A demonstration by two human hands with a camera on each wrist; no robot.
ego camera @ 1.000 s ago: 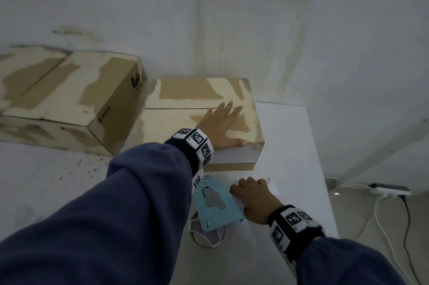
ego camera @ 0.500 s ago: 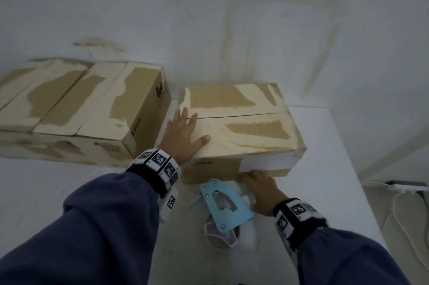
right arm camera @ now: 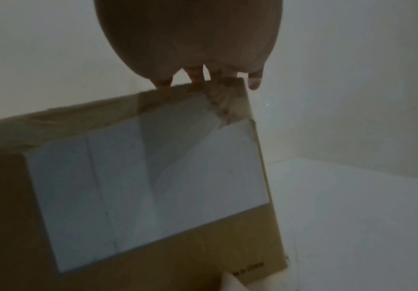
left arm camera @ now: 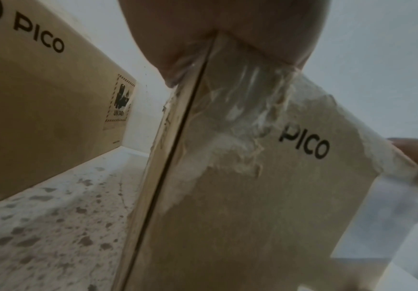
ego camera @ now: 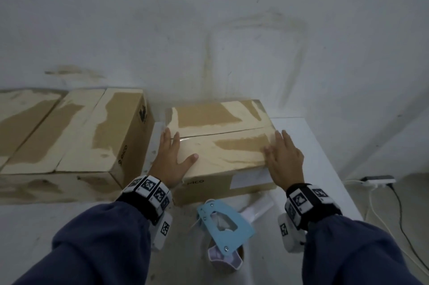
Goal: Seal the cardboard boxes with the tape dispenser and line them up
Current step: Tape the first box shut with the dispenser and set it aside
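Note:
A closed cardboard box (ego camera: 222, 145) with a dark seam across its top stands on the white table (ego camera: 325, 168), its PICO side (left arm camera: 277, 196) toward me. My left hand (ego camera: 170, 159) lies flat over the box's near left corner, thumb on top. At the near right corner my right hand (ego camera: 283, 159) rests flat on the box, fingers straight. The white label (right arm camera: 147, 187) on the box's front fills the right wrist view. The blue tape dispenser (ego camera: 224, 224) lies on the table between my wrists, held by neither hand.
Two more cardboard boxes (ego camera: 76, 131) stand side by side at the left against the wall, a narrow gap from the box under my hands. The table's right edge (ego camera: 334, 168) runs close by. A power strip and cables (ego camera: 377, 179) lie on the floor beyond.
My right hand let go of the tape dispenser and rose onto the box's right corner. My left hand slid from the box's right part to its left corner. The camera view shifted.

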